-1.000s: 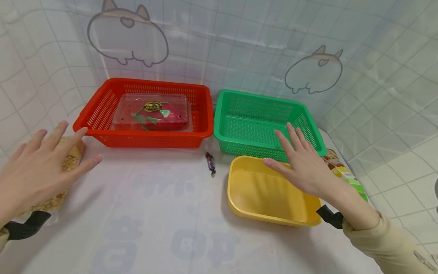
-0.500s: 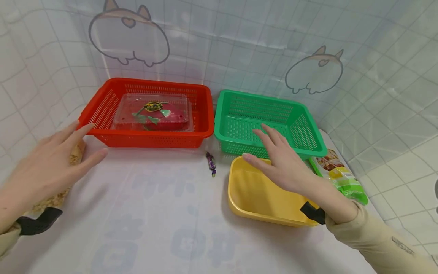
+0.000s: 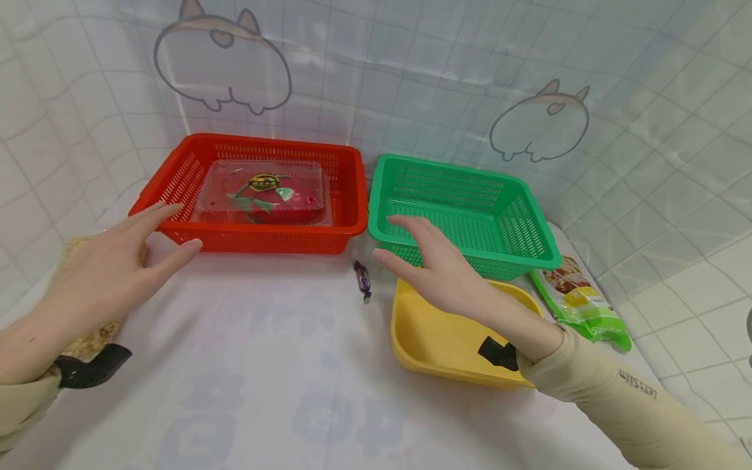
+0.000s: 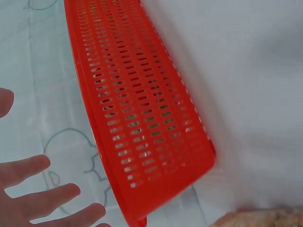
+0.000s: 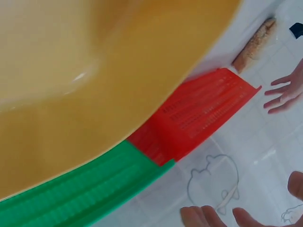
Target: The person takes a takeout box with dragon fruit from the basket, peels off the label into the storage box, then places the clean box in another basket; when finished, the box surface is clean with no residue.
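Note:
My left hand [image 3: 111, 267] hovers with fingers extended over a bag of light-coloured nuts or grains [image 3: 96, 339], its fingertips overlapping the near left corner of the red basket [image 3: 264, 239] in the head view. My right hand [image 3: 440, 267] is held above the yellow bin [image 3: 458, 372], fingers reaching toward the near rim of the green basket [image 3: 464, 258]. Neither hand holds anything. Between the hands, a candy in a purple wrapper [image 3: 361, 279] lies on the table. Inside the red basket sits a clear clamshell box [image 3: 264, 192] with red-pink fruit in it.
A green and yellow food packet [image 3: 581, 300] lies at the right, beside the green basket. A white cloth [image 3: 264, 365] with faint printing covers the table. Behind the baskets stands a tile-patterned curtain [image 3: 376, 85] with cartoon animals.
My right hand has moved left across the yellow bin, uncovering the packet at the right. The left hand has shifted right, toward the red basket. The objects have stayed in place.

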Available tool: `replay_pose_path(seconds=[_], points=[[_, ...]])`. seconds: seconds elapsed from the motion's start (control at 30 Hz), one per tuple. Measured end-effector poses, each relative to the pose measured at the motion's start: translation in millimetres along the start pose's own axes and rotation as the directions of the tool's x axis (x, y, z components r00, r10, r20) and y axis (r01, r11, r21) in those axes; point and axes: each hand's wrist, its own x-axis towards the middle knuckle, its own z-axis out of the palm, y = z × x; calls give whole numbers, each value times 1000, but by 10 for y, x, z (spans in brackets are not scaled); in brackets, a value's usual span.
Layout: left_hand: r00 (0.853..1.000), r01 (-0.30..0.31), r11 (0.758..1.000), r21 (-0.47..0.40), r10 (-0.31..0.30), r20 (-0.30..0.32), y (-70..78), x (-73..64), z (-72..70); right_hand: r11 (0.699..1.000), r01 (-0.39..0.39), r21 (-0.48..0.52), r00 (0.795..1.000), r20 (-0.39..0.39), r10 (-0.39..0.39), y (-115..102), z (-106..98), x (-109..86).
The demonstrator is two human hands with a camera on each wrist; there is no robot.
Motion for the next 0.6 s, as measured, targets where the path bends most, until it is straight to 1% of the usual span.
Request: replay_pose_path(seconds=[0.07,0.13,0.2,0.33,0.43,0.5,0.53,0.6], points=[[999,18,998,-58,-17,30,0,28,-17,997,13,77,1000,1,-13,-62,25,84],[999,29,992,-122,-24,47,-3,66,-27,988,12,157,1000,4,-13,-118,53,175],[998,40,980,-195,-28,62,-6,112,-34,972,-21,232,1000,16,18,-172,79,261],[995,78,955,-285,-58,77,5,213,-28,933,-112,342,994,51,101,-269,141,425],[996,84,940,-332,-65,66,30,294,-18,897,-157,412,988,75,139,-325,206,548],[997,80,931,-357,-67,50,50,352,-8,876,-176,449,984,76,159,-358,256,635],[997,76,929,-363,-67,37,60,379,0,865,-182,467,983,76,166,-377,280,680],[997,72,929,-364,-71,17,77,438,11,854,-190,484,982,72,177,-416,328,776]])
